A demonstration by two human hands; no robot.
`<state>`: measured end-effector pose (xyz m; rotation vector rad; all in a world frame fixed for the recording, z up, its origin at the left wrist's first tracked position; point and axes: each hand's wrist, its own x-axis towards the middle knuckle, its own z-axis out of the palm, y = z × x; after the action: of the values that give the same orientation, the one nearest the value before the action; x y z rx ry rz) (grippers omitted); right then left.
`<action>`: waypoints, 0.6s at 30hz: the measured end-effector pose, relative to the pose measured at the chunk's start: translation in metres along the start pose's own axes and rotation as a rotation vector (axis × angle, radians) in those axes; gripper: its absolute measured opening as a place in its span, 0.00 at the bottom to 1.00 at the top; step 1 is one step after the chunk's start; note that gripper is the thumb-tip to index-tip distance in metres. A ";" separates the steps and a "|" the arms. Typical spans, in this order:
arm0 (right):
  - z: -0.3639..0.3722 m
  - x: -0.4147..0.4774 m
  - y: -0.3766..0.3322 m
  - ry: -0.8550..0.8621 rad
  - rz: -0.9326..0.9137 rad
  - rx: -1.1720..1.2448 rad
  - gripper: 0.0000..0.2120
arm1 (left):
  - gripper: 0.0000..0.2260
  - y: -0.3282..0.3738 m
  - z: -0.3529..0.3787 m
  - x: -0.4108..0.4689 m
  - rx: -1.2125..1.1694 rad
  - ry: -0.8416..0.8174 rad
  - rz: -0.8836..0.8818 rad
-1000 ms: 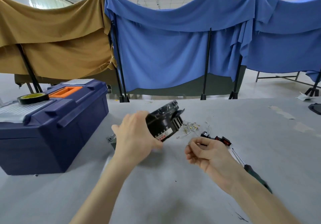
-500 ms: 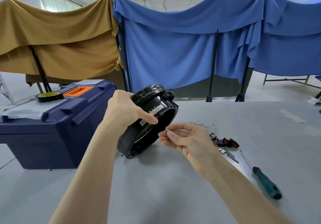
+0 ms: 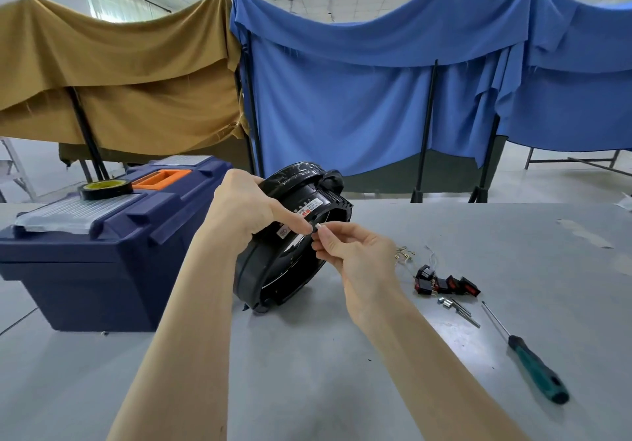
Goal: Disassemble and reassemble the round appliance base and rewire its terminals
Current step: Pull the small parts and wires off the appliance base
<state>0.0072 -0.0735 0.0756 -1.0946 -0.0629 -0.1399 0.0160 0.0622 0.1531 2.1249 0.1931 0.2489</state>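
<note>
Up at 1 o'clock on the base rim, right hand pinches a white terminal; left hand grips the base on edge. I'd brace it and push straight.

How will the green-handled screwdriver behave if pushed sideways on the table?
The screwdriver would probably roll, since its handle looks round and the table looks smooth. It is likely stiff, with a thin metal shaft, and probably light.

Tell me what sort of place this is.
Probably a workshop or repair bench in a large hall: a grey worktable with a navy toolbox, a green-handled screwdriver and a round appliance base, backed by cloth-draped partitions.
</note>
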 end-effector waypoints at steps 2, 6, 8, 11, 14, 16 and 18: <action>0.004 0.002 0.002 0.017 0.016 -0.003 0.05 | 0.28 0.000 0.000 0.000 0.002 -0.004 0.007; 0.007 0.005 0.004 0.046 0.039 0.043 0.06 | 0.26 -0.001 0.001 0.001 -0.006 -0.003 0.016; 0.006 0.005 0.004 0.055 0.045 0.074 0.07 | 0.25 -0.001 0.001 0.001 -0.010 -0.015 0.016; 0.007 0.005 0.004 0.060 0.048 0.089 0.07 | 0.25 -0.001 0.001 0.002 -0.008 -0.024 0.014; 0.009 0.004 0.004 0.086 0.049 0.085 0.07 | 0.24 -0.001 0.002 0.001 0.006 -0.016 0.015; 0.010 0.004 0.005 0.110 0.048 0.075 0.07 | 0.24 0.000 0.002 0.001 0.010 -0.007 0.012; 0.012 0.004 0.006 0.130 0.045 0.055 0.07 | 0.23 0.000 0.001 0.001 0.010 -0.004 0.012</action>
<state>0.0121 -0.0607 0.0766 -1.0287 0.0739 -0.1673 0.0172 0.0613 0.1526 2.1370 0.1796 0.2515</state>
